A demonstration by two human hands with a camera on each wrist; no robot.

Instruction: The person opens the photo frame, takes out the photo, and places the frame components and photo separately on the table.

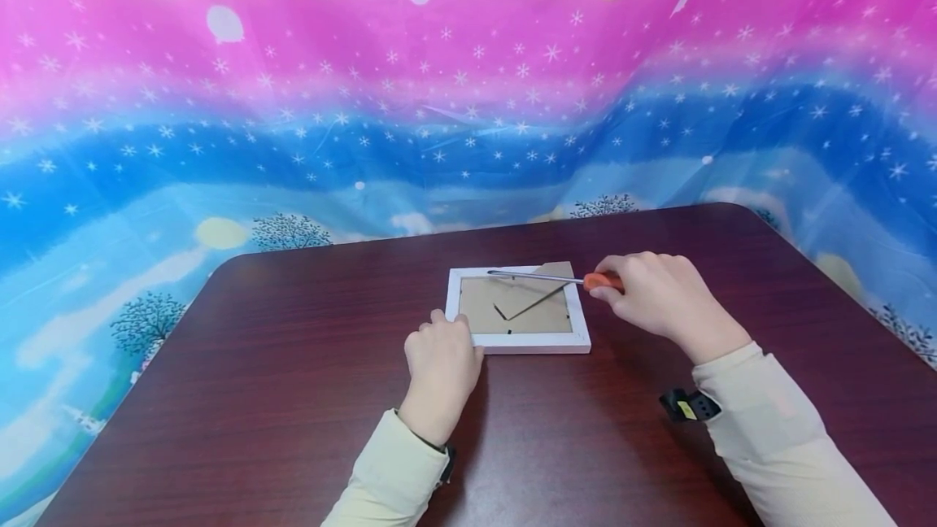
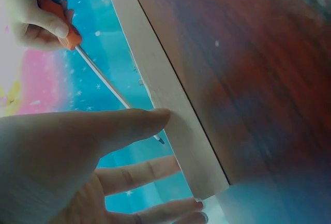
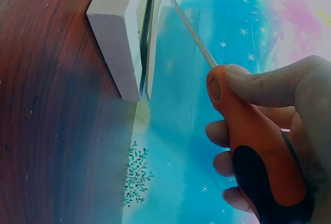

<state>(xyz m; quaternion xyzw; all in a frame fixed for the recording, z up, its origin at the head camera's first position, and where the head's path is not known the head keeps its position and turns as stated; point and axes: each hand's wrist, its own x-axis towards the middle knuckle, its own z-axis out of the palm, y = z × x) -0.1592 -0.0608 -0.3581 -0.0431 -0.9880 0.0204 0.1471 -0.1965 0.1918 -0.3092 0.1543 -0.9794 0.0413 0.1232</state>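
Observation:
A white picture frame (image 1: 538, 340) lies back side up on the table, its brown backing board (image 1: 479, 299) showing. One side of its hinged stand flap (image 1: 558, 269) rises above the far right part. My left hand (image 1: 442, 356) grips the frame's near left corner, with the thumb (image 2: 147, 120) against its near side. In my right hand (image 1: 655, 295) is a screwdriver (image 3: 269, 146) with an orange and black handle. Its metal shaft (image 1: 542, 276) points left above the backing, the tip raised over the far side of the frame.
The dark reddish wooden table (image 1: 293, 364) has rounded far corners. Behind it hangs a pink and blue cloth (image 1: 366, 104) with snowflakes and trees. A black strap device (image 1: 690, 406) sits at the right wrist, by the pale sleeve (image 1: 776, 421).

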